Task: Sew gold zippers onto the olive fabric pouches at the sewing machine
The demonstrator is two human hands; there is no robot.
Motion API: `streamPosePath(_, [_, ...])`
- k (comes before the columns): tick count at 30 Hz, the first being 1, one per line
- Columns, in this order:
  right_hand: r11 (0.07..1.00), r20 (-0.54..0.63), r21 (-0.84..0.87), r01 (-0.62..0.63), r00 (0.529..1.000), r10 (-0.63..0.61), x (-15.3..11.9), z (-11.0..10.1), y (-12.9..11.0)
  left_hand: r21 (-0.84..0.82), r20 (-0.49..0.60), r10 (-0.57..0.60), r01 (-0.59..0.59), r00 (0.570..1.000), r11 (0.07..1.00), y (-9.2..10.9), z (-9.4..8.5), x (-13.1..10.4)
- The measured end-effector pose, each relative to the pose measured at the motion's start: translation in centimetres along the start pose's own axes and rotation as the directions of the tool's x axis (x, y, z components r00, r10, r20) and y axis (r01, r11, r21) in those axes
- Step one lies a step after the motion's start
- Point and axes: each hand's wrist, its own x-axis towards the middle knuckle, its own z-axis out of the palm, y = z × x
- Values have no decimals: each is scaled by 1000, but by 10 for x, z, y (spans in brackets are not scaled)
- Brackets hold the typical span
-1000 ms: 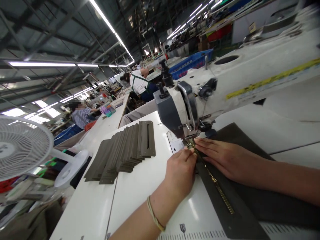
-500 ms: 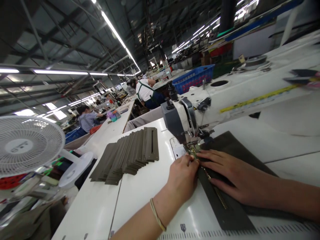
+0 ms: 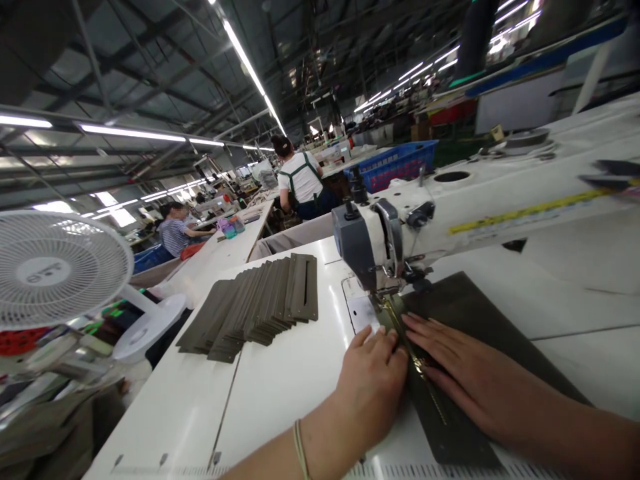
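Observation:
A dark olive fabric strip [image 3: 443, 427] with a gold-toothed zipper [image 3: 420, 367] along it lies under the needle area of a sewing machine [image 3: 367, 243]. My left hand [image 3: 373, 383] rests at the strip's left edge, its fingers curled and pressed together on the fabric; the fingertips are partly hidden. Lying flat, my right hand [image 3: 473, 367] has its fingers stretched over the fabric just right of the zipper. Beneath that hand spreads a larger olive panel [image 3: 505, 333]. A fanned stack of olive slotted pieces [image 3: 260, 307] lies left of the machine.
A white fan [image 3: 155, 320] stands at the left. The machine's arm, bearing a yellow measuring tape [image 3: 530, 212] and scissors [image 3: 607, 175], crosses the right side. Beyond are a blue crate [image 3: 400, 163] and two people, one in green straps [image 3: 300, 177].
Both hands have shifted slightly back from the needle, exposing more zipper near the presser foot. My right hand lies flatter. The person in green straps has straightened up.

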Motion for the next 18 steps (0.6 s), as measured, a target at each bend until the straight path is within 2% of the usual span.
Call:
streamPosePath(3, [994,37,-89,57,998,-54,-8,9,2,20,27,9,-9,1000,1000,3,-2,0])
streamPosePath(8, [993,76,-107,40,997,-32,-3,11,5,5,20,26,-26,999,1000,1,-6,6])
streamPosePath(13, [987,62,-135,84,995,-76,2,-13,-6,-13,-7,28,-28,1000,1000,-1,-5,7])
streamPosePath(16, [974,22,-171,148,989,-147,-5,-28,-23,-13,-36,27,-28,999,1000,-2,-1,5])
streamPosePath(18, [968,-4,-188,164,986,-167,-13,-29,-34,-15,-47,27,-28,999,1000,-2,1,3])
